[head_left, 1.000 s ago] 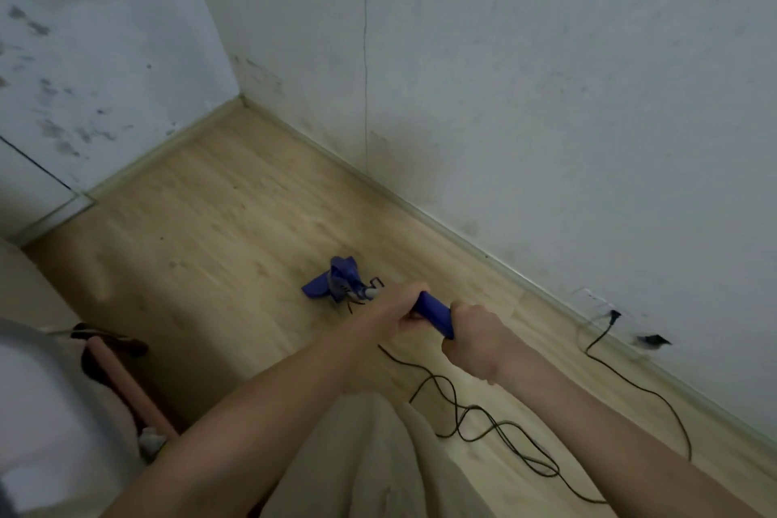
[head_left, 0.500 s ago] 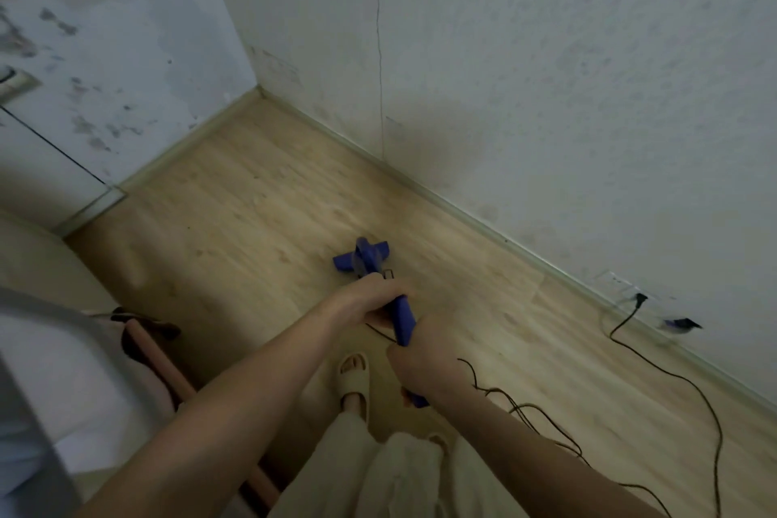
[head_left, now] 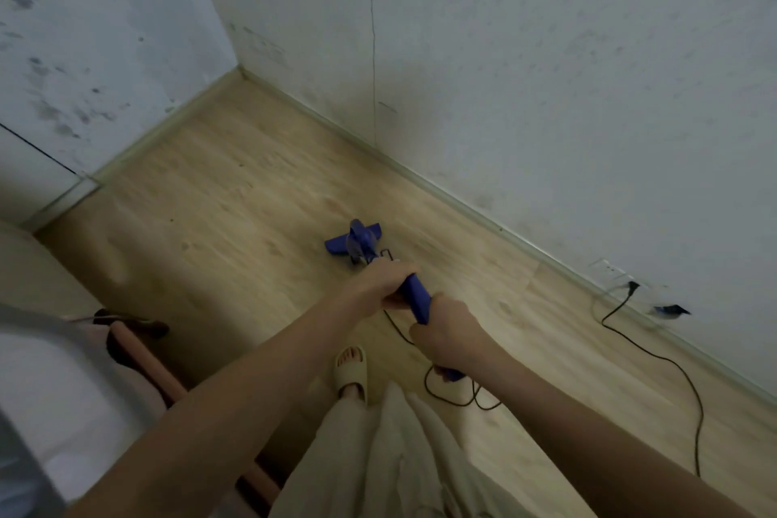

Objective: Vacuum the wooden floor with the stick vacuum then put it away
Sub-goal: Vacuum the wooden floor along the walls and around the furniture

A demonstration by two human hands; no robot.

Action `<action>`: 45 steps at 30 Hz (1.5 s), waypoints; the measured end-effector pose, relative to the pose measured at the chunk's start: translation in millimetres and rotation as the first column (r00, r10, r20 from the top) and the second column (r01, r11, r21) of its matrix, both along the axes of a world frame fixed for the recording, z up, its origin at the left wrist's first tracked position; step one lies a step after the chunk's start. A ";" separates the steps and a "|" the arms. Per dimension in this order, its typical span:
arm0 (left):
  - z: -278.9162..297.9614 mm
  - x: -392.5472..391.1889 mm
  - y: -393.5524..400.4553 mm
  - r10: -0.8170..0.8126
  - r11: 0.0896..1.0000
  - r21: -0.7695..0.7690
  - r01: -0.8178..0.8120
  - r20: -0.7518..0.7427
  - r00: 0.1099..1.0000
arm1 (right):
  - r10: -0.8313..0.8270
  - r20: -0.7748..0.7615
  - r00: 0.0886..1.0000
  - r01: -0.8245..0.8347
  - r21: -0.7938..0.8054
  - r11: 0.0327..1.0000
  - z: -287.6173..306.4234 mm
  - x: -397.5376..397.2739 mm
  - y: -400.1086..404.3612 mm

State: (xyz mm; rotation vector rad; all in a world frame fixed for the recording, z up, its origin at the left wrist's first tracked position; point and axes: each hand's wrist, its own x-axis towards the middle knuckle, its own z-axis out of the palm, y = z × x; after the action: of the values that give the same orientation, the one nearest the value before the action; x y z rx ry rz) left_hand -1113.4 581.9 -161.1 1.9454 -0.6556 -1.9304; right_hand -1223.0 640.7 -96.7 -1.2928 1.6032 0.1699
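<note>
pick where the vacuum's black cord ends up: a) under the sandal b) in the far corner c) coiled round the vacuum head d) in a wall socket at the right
d: the cord runs from the vacuum across the floor to a plug in the socket low on the right wall, while both hands grip the blue handle.

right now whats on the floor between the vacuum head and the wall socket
In the head view, bare wooden floor lies between the vacuum head and the wall socket; the black cord runs nearer the person.
</note>
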 end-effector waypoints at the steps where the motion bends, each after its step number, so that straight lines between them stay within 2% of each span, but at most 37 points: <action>1: 0.8 -2.5 3.5 -0.002 1.000 0.015 0.002 -0.010 1.000 | -0.001 0.005 1.000 0.001 0.016 1.000 5.1 -3.1 3.3; 7: -4.0 -6.7 5.3 0.006 1.000 0.026 -0.007 0.028 1.000 | -0.005 0.012 1.000 0.005 0.040 0.999 -2.9 -3.0 5.9; 11: -14.5 1.2 -15.1 0.005 1.000 0.025 -0.006 0.046 0.999 | 0.009 0.023 1.000 -0.009 0.001 1.000 -23.0 -1.3 -16.3; 14: -24.2 6.7 -39.6 -0.007 0.999 0.035 0.007 0.019 1.000 | 0.032 0.001 0.999 -0.032 -0.033 0.999 -36.2 -2.0 -40.0; 19: -44.0 17.2 -90.6 -0.101 0.994 0.043 0.098 0.072 0.992 | 0.076 -0.103 0.992 -0.087 -0.104 0.991 -64.3 5.2 -84.1; 27: -61.8 68.7 -186.3 -0.170 0.985 -0.021 0.172 0.082 0.982 | 0.072 -0.156 0.985 -0.089 -0.102 0.991 -88.1 52.1 -178.8; 37: -79.6 135.7 -267.7 -0.067 0.994 -0.085 0.073 0.071 0.995 | 0.065 -0.166 0.984 -0.097 -0.191 0.977 -111.8 123.2 -264.5; 41: -85.3 148.9 -278.5 -0.036 0.996 -0.075 0.040 0.064 0.997 | 0.065 -0.141 0.988 -0.092 -0.194 0.977 -116.7 137.0 -269.9; 45: -82.1 139.8 -273.9 0.037 0.998 -0.050 -0.038 -0.007 0.999 | 0.063 -0.162 0.985 -0.098 -0.219 0.971 -113.7 130.8 -264.0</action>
State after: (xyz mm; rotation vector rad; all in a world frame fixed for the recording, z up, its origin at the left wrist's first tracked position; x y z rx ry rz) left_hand -973.6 307.9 -243.2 1.9074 -0.6551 -1.8786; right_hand -1092.1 376.7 -210.3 -1.5542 1.7404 0.1427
